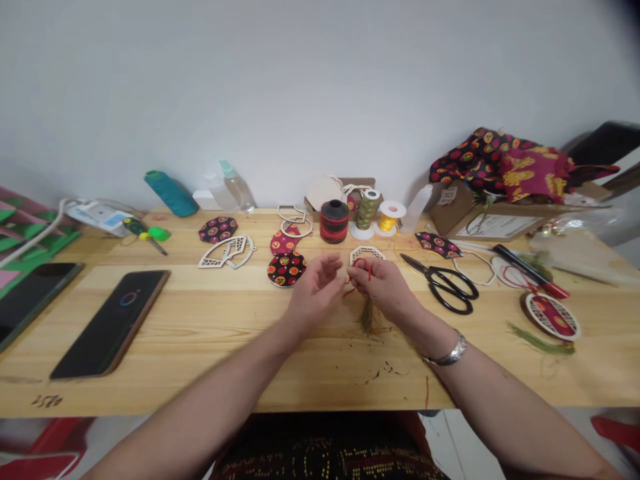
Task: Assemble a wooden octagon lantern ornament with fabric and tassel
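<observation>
My right hand (383,287) is pinched on a thin red cord (369,267), which loops above the fingers. A green tassel (367,317) hangs below that hand, its top hidden behind the fingers. Just left of it, my left hand (316,288) has its fingers loosely apart, the thumb close to the cord's end. Behind the hands lies a pale lattice-cut octagonal frame (367,252), partly covered by the right hand. A round black patterned fabric piece (286,269) is beside my left hand. Black-handled scissors (445,283) rest to the right of my right hand.
Along the back stand a red thread spool (334,222), a green spool (367,210) and a yellow spool (390,217). A cardboard box (480,217) with patterned cloth is at right, near a finished oval ornament (553,316). Phones (113,320) lie at left.
</observation>
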